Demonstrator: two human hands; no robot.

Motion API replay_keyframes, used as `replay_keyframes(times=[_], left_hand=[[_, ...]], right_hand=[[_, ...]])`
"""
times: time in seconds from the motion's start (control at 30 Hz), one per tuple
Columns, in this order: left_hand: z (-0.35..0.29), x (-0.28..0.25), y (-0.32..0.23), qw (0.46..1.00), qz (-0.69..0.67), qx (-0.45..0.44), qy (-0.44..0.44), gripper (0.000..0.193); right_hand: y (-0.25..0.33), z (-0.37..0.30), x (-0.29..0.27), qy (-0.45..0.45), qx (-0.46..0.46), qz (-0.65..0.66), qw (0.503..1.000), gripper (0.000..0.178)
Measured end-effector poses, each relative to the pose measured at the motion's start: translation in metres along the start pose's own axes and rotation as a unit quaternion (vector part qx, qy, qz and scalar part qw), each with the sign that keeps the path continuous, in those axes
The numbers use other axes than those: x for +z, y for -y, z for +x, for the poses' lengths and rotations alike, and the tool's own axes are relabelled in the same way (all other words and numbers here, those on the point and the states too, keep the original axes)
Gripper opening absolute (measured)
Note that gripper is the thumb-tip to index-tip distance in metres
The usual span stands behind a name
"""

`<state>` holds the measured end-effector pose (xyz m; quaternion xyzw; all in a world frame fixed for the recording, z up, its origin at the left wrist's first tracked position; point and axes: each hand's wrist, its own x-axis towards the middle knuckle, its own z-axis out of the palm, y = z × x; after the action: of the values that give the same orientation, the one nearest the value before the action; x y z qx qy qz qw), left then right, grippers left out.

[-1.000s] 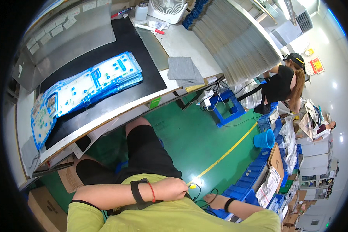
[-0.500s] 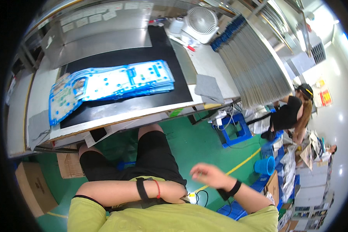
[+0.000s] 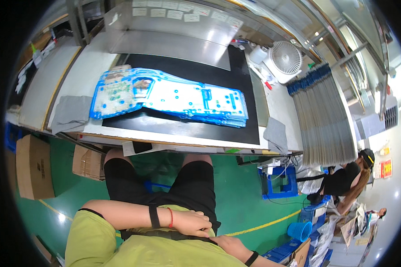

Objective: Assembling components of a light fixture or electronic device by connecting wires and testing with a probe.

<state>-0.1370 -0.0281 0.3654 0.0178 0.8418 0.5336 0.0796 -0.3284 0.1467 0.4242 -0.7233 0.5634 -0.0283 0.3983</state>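
My left hand (image 3: 194,223) lies against my waist, its fingers curled down at the black waist strap (image 3: 165,233). What those fingers hold, if anything, is hidden. Just right of it, my right hand (image 3: 231,246) is close to the end of the same strap, fingers bent together; I cannot make out what is in them. Both hands are away from the worktable. On the table's black mat (image 3: 182,127) rests a stack of flat, blue-edged white sheets (image 3: 173,97) with cut-outs and blue dots, untouched.
A white fan (image 3: 285,60) and a long row of upright grey panels (image 3: 323,118) stand at the table's right. Grey cloths (image 3: 276,135) lie near its front corners. Cardboard boxes (image 3: 33,167), a blue stool (image 3: 278,182) and a blue basket (image 3: 299,230) are around me. Another person (image 3: 343,178) bends over at right.
My right hand, raised off to the right before, has come in to my waist beside the left hand. The view has turned, so the table appears farther right.
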Motion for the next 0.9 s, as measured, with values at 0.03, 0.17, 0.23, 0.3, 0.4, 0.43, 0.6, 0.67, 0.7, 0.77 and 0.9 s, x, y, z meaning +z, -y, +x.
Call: replay_keyframes(times=[0.03, 0.17, 0.23, 0.3, 0.4, 0.43, 0.6, 0.67, 0.7, 0.77, 0.9], left_hand=[[0.001, -0.001, 0.001, 1.000, -0.012, 0.007, 0.007, 0.035], [-0.009, -0.023, 0.015, 0.998, -0.065, -0.010, 0.001, 0.036], [-0.027, -0.034, 0.032, 0.991, -0.073, -0.077, -0.084, 0.034], [-0.051, -0.038, 0.047, 0.970, -0.104, -0.125, -0.179, 0.029], [-0.073, -0.049, 0.041, 0.916, -0.059, -0.072, -0.391, 0.016], [-0.073, -0.063, 0.029, 0.882, 0.024, -0.034, -0.469, 0.013], [-0.097, -0.131, -0.023, 0.696, 0.335, -0.097, -0.627, 0.030], [-0.097, -0.145, -0.012, 0.690, 0.364, -0.125, -0.614, 0.042], [-0.095, -0.149, -0.013, 0.693, 0.391, -0.168, -0.582, 0.046], [-0.088, -0.152, -0.011, 0.680, 0.437, -0.232, -0.542, 0.055], [-0.087, -0.155, -0.013, 0.679, 0.453, -0.236, -0.526, 0.051]], right_hand=[[0.001, 0.006, -0.001, 0.023, 0.000, -0.001, 1.000, 0.035], [-0.014, 0.013, 0.008, 0.098, -0.048, -0.069, 0.992, 0.034], [-0.014, 0.002, 0.001, 0.106, -0.069, -0.068, 0.990, 0.035], [-0.008, -0.001, -0.011, 0.073, -0.101, -0.012, 0.992, 0.032], [0.007, 0.020, -0.038, 0.117, -0.048, -0.107, 0.986, 0.026], [0.010, 0.033, -0.054, 0.051, -0.055, -0.115, 0.991, 0.025], [0.029, 0.110, -0.120, -0.259, -0.199, -0.073, 0.942, 0.021], [0.043, 0.135, -0.131, -0.310, -0.244, -0.067, 0.916, 0.022], [0.050, 0.146, -0.134, -0.359, -0.283, -0.057, 0.887, 0.023], [0.061, 0.161, -0.136, -0.387, -0.300, -0.043, 0.871, 0.024], [0.061, 0.176, -0.142, -0.422, -0.316, -0.007, 0.850, 0.022]])
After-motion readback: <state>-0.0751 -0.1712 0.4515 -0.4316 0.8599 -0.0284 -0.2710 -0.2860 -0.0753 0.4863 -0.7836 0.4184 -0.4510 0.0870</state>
